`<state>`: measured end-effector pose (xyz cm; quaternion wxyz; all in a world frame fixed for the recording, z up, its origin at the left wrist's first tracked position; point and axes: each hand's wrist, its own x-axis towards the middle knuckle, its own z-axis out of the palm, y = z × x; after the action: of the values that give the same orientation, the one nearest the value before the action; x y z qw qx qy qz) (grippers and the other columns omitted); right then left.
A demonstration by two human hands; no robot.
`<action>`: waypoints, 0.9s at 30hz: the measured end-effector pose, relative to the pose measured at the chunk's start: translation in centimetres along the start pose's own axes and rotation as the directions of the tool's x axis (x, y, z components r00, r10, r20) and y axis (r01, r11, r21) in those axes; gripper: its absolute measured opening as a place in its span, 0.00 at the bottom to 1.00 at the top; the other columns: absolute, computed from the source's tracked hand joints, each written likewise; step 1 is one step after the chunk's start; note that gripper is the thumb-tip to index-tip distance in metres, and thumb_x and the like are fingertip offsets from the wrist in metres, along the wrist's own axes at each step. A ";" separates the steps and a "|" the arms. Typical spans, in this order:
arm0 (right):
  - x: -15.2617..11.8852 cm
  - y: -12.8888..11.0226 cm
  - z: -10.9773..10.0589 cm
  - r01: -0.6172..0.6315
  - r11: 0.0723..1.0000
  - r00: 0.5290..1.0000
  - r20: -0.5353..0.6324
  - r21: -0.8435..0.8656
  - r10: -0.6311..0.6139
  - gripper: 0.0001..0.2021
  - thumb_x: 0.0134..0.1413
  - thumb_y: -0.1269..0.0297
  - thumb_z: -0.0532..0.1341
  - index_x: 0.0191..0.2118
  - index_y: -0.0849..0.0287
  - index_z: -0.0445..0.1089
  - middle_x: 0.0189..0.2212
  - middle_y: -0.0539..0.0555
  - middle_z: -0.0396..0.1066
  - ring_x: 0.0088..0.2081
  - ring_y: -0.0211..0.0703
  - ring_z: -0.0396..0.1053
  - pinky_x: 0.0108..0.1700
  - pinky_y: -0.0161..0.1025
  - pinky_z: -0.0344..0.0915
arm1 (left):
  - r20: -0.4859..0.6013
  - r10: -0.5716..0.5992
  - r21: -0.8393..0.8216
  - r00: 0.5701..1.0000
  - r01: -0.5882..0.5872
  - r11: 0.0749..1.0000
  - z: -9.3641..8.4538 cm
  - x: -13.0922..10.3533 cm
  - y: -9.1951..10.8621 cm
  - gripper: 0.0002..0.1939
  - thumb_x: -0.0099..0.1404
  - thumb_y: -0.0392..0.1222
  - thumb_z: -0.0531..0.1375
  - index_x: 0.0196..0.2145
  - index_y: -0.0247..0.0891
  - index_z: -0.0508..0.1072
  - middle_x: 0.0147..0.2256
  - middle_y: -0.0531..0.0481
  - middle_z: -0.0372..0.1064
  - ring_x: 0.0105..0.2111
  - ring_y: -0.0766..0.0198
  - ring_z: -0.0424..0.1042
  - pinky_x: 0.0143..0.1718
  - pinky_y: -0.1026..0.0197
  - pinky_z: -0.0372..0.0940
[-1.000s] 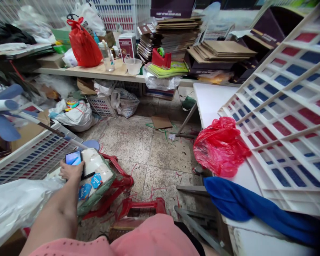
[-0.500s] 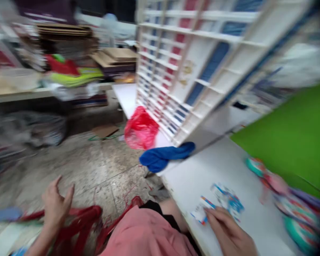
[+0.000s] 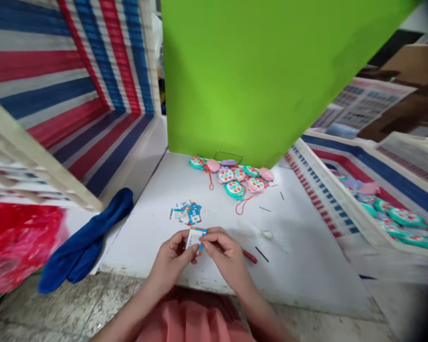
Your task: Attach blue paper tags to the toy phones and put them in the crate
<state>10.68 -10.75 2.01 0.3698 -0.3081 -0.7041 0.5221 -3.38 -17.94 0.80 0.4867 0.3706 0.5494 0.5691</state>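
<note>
We had both hands raised just above the near part of the white table [image 3: 306, 266], close in front of our pink top [image 3: 196, 325], with one small card [image 3: 193, 236] between them. Our left hand [image 3: 173, 254] was closed on the card, its thumb laid over the lower part of the printed face. Our right hand [image 3: 224, 251] was closed too, pinching the card's right edge with thumb and forefinger; whether some thin thing besides the card lay in that pinch, we could not tell. The card was tilted, its face mostly white with blue and orange at the borders, its print too small to read.

Just beyond it and to its left, we had a loose pile of cards [image 3: 194, 213] overlapping on the table. Farther off lay a cluster of rounded toys [image 3: 226, 175] in teal, pink and lilac, near the foot of a green board [image 3: 264, 80]. Beside our right hand lay a red rod-like object [image 3: 250, 257], a thin black stick [image 3: 262, 254] and, beyond, a small white object [image 3: 268, 234]. To our left we had a blue cloth [image 3: 89, 237], a red plastic bag [image 3: 21, 242] and a crate [image 3: 39, 145] with striped lining [image 3: 107, 137]; to our right, a basket [image 3: 330, 187] held more toys [image 3: 408, 217]
</note>
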 end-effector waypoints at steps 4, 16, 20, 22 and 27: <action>0.3 -0.1 -2.4 -0.011 0.996 0.994 -0.109 -0.091 0.001 0.05 0.54 0.68 0.59 0.34 0.58 0.73 0.30 0.52 0.69 0.32 0.38 0.66 0.34 0.34 0.62 | -0.017 -0.066 -0.070 0.998 0.065 0.995 1.2 1.7 0.7 0.16 0.54 0.48 0.63 0.37 0.36 0.71 0.27 0.53 0.68 0.24 0.68 0.65 0.26 0.64 0.67; 1.6 -0.6 -2.0 -0.008 0.911 0.984 -0.168 -0.413 -0.067 0.06 0.51 0.73 0.58 0.26 0.59 0.69 0.24 0.49 0.65 0.26 0.35 0.63 0.30 0.32 0.59 | 0.025 -0.035 0.003 0.999 0.035 0.999 1.7 3.8 2.2 0.13 0.57 0.45 0.62 0.38 0.36 0.71 0.28 0.52 0.68 0.25 0.68 0.64 0.26 0.65 0.66; 1.9 -0.6 -1.7 0.027 0.829 0.966 -0.198 -0.559 -0.164 0.07 0.52 0.74 0.56 0.26 0.59 0.67 0.24 0.49 0.65 0.28 0.36 0.64 0.31 0.33 0.58 | 0.023 -0.025 0.042 0.999 0.024 0.999 1.6 4.2 2.5 0.12 0.57 0.45 0.62 0.37 0.36 0.71 0.27 0.52 0.68 0.24 0.68 0.64 0.26 0.65 0.65; 2.1 -0.6 -1.4 0.055 0.775 0.960 -0.181 -0.629 -0.215 0.08 0.52 0.75 0.55 0.26 0.59 0.66 0.24 0.50 0.64 0.28 0.36 0.64 0.31 0.33 0.58 | 0.017 -0.011 0.072 1.000 0.009 0.997 1.5 4.4 2.5 0.12 0.58 0.45 0.61 0.37 0.37 0.71 0.27 0.52 0.69 0.25 0.68 0.65 0.27 0.65 0.66; 2.8 -0.8 -1.0 0.096 0.674 0.956 -0.120 -0.733 -0.267 0.09 0.53 0.75 0.54 0.25 0.58 0.65 0.23 0.50 0.64 0.26 0.36 0.63 0.29 0.33 0.55 | -0.003 0.030 0.114 1.000 -0.030 0.993 1.1 5.0 2.4 0.11 0.59 0.45 0.61 0.37 0.37 0.71 0.28 0.52 0.70 0.26 0.67 0.66 0.28 0.64 0.66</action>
<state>9.92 -8.14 3.52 0.3444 -0.4113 -0.8342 0.1279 -3.96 -12.65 2.70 0.4547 0.4047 0.5766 0.5449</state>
